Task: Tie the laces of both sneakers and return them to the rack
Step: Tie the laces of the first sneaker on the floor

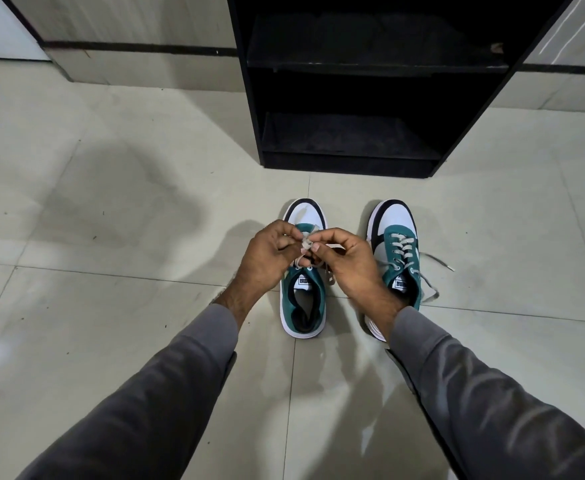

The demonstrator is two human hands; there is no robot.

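Two green, white and black sneakers stand side by side on the tiled floor, toes pointing at the rack. Over the left sneaker (304, 306) my left hand (267, 254) and my right hand (346, 261) meet, each pinching part of its grey laces (306, 242) between fingertips. The hands hide the middle of that shoe. The right sneaker (396, 244) stands untouched, its grey laces (433, 271) loose and trailing onto the floor to the right. The black shoe rack (350, 164) stands just beyond the toes, its two visible shelves dark.
Pale glossy floor tiles (111, 271) spread on all sides. A grey panelled wall with a black strip (138, 48) runs behind the rack. My grey sleeves reach in from the bottom corners.
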